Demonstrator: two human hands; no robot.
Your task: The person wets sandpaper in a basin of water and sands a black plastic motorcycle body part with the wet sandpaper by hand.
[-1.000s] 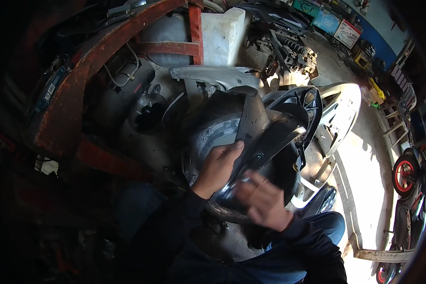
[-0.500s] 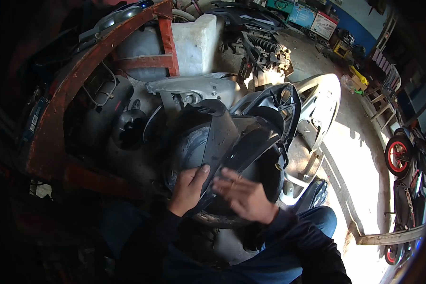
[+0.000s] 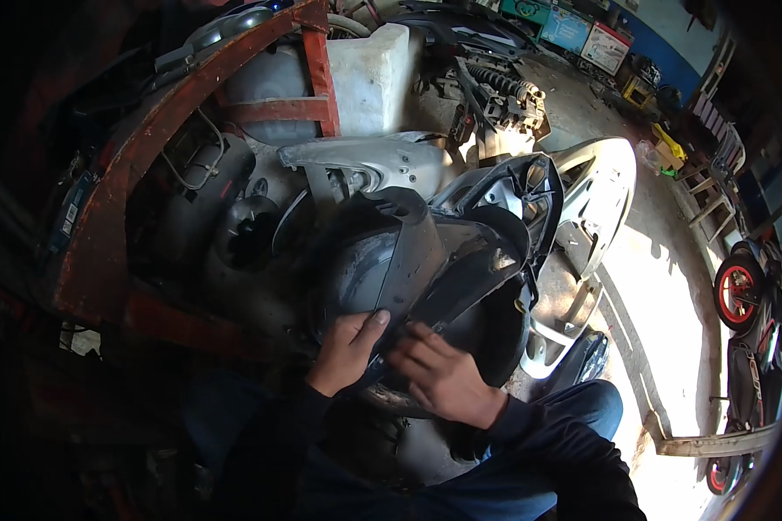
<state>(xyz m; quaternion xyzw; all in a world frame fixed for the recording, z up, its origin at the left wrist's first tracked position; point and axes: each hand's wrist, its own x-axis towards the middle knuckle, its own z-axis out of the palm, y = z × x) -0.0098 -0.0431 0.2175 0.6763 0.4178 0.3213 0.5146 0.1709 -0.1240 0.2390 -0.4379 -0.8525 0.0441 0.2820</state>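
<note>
A dark plastic motorcycle fairing panel [image 3: 420, 252] lies at an angle over a round black tub-like thing [image 3: 504, 347] in front of my knees. My left hand [image 3: 346, 352] grips the panel's near end, thumb on top and the other fingers hidden beneath. Over the panel's lower right part is my right hand [image 3: 443, 373], with bent fingers close to the surface. Motion smears its fingertips, so whether they touch the panel or hold anything small is unclear.
A red metal frame [image 3: 122, 165] rises at my left. Beyond the panel lie a grey body panel [image 3: 374, 161], a white one [image 3: 604, 187] and a coil spring shock absorber [image 3: 500, 82]. Motorcycles with a red-rimmed wheel [image 3: 737, 286] stand at the far right.
My right hand has shifted slightly down and its fingers look more bent. My left hand keeps its hold on the panel. The whole view has moved a little.
</note>
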